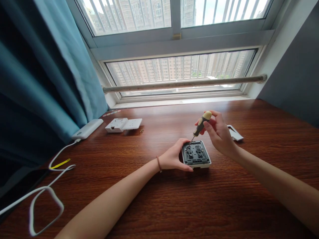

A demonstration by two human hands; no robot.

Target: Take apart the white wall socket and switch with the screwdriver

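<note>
A square wall switch module, dark grey inside a white frame, lies back-up on the wooden table. My left hand grips its left edge, fingers curled round it. My right hand pinches a small screwdriver with a yellow and black handle. The screwdriver leans down to the left and its tip touches the module's upper left corner.
At the back left lie a white power bank with a white cable, two white switch parts and a small screw. A white plate piece lies behind my right hand. A blue curtain hangs at the left.
</note>
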